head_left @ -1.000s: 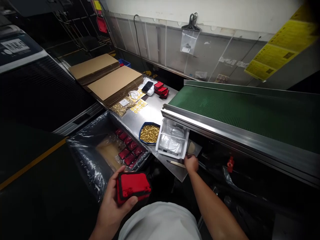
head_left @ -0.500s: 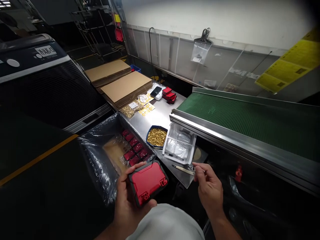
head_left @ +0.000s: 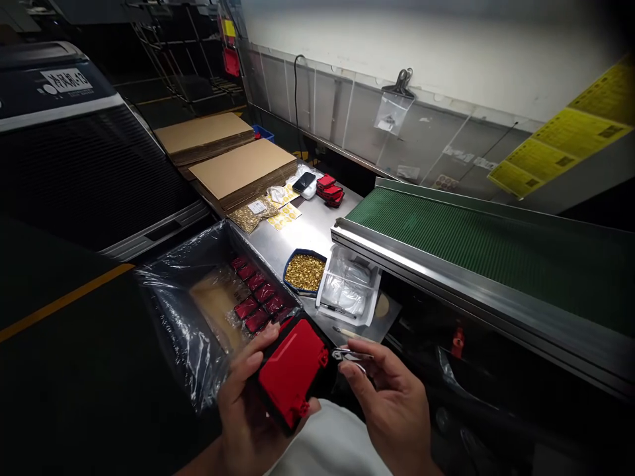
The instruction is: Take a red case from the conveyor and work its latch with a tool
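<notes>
My left hand (head_left: pixel 243 403) is wrapped round a red plastic case (head_left: pixel 292 373) with black edges, tilted so its red face looks up and to the side. Two red latch-like pieces show along the case's right edge. Between the thumb and fingers of my right hand (head_left: pixel 391 403) is a small shiny nail clipper (head_left: pixel 347 356), its tip close to the case's right corner. Whether the tip touches the case I cannot tell. Just beyond lies a pair of tweezers (head_left: pixel 347 332) on the metal table (head_left: pixel 317 228), partly hidden by my right hand.
A plastic-lined box (head_left: pixel 181 311) with several wrapped red cases stands at left. A blue tray (head_left: pixel 286 276) of small gold pieces and a white tray (head_left: pixel 373 311) of clear bags lie ahead. A green conveyor (head_left: pixel 446 244) runs right; cardboard stacks (head_left: pixel 243 165) and red cases (head_left: pixel 330 190) lie farther back.
My right hand has brought the nail clipper left, up to the case. In my left hand the case has tilted more steeply. The view has shifted slightly.
</notes>
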A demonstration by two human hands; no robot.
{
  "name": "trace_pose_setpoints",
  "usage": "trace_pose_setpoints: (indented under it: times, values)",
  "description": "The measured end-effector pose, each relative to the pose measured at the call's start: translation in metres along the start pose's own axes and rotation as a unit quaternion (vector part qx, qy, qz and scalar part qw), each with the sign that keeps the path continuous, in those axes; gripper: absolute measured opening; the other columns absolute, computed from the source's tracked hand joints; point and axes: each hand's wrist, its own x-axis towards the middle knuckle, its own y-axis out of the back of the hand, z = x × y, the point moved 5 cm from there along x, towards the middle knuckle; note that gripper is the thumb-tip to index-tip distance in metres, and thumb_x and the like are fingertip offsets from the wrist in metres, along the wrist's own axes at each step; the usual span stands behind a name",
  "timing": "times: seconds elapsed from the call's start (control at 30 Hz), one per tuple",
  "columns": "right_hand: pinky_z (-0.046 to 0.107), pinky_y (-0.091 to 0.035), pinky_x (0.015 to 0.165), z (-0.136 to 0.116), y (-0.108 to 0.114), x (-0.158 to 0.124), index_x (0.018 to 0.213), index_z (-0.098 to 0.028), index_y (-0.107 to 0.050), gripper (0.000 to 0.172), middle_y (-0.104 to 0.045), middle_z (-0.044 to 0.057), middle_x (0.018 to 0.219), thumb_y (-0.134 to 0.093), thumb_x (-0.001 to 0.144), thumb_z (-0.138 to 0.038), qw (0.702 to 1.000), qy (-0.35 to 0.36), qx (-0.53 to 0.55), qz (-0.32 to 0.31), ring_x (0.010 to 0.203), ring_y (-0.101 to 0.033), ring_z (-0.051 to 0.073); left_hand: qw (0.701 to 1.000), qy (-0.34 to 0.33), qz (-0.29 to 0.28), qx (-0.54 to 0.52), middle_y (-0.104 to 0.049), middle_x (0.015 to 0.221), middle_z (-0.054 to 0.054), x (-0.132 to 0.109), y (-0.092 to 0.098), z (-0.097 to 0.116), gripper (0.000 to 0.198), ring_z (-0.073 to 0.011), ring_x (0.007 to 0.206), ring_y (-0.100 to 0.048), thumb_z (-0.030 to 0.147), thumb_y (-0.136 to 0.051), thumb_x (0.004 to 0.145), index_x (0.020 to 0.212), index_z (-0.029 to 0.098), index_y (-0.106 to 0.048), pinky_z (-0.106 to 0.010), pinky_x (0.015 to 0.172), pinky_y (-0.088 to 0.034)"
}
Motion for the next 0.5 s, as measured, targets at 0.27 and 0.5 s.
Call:
trace_pose_setpoints:
  times: [0.27,0.5]
  values:
    - [0.026,-0.06,0.071,-0.0011,-0.0089,-0.0026,0.109,-0.024,-0.068,0.028,-0.072,0.005,0.099,-0.072,0.082,-0.026,0.997,0.067,-0.041,-0.003,0.081,-0.07,0.017,0.99,-0.132,0.002,0.039,-0.052,0.134,-0.016,-0.0025,0.0013,0.0004,0.093,-0.0346,0.122,-0.054,0.005,-0.09,0.056,0.135,0.016,-0.043,-0.059,0.109,-0.044]
    - [0.017,-0.058,0.072,-0.0048,-0.0109,-0.0004,0.106,-0.028,-0.068,0.027,-0.073,0.0,0.096,-0.073,0.081,-0.022,0.993,0.101,-0.049,0.019,0.081,-0.069,0.011,0.988,-0.154,-0.003,0.034,-0.05,0.136,-0.02,-0.0039,0.0009,-0.0019,0.098,-0.0375,0.125,-0.052,-0.003,-0.089,0.052,0.136,0.011,-0.041,-0.061,0.109,-0.043]
